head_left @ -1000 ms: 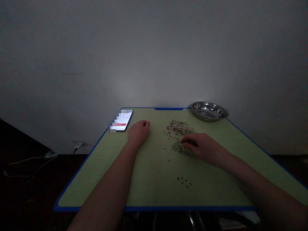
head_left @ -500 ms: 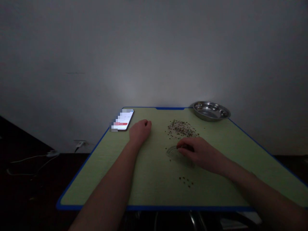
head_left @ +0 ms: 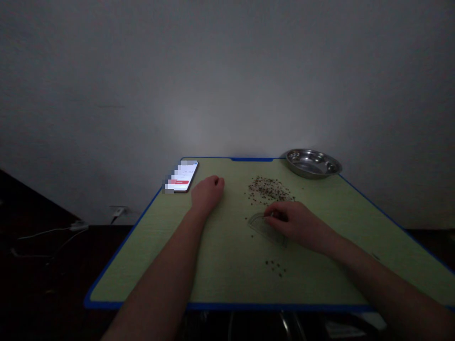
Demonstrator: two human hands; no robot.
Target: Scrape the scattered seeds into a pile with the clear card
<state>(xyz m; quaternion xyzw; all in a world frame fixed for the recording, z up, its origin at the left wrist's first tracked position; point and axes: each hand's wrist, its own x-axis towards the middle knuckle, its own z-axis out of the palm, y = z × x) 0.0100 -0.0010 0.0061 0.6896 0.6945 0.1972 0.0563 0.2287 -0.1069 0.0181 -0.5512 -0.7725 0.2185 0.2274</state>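
My right hand (head_left: 293,220) pinches a clear plastic protractor (head_left: 269,232) by its curved side, low over the table or touching it; which of the two I cannot tell. The fingers and palm cover part of the protractor. Just beyond this hand lies a scattered heap of small dark grains (head_left: 268,188), like peppercorns or seeds. Several loose grains (head_left: 273,268) sit apart, nearer the front edge. My left hand (head_left: 208,193) rests closed in a loose fist on the table, left of the heap, and nothing shows in it.
A phone (head_left: 183,176) with a lit screen lies at the table's back left. A shallow steel bowl (head_left: 313,164) stands at the back right corner. The pale green table (head_left: 227,265) has a blue rim and meets a wall (head_left: 227,85). A plug (head_left: 119,213) and cables are low at left.
My right hand has shifted slightly to the right with the protractor, whose straight edge now shows more clearly. My left hand and the grains stay as they were.
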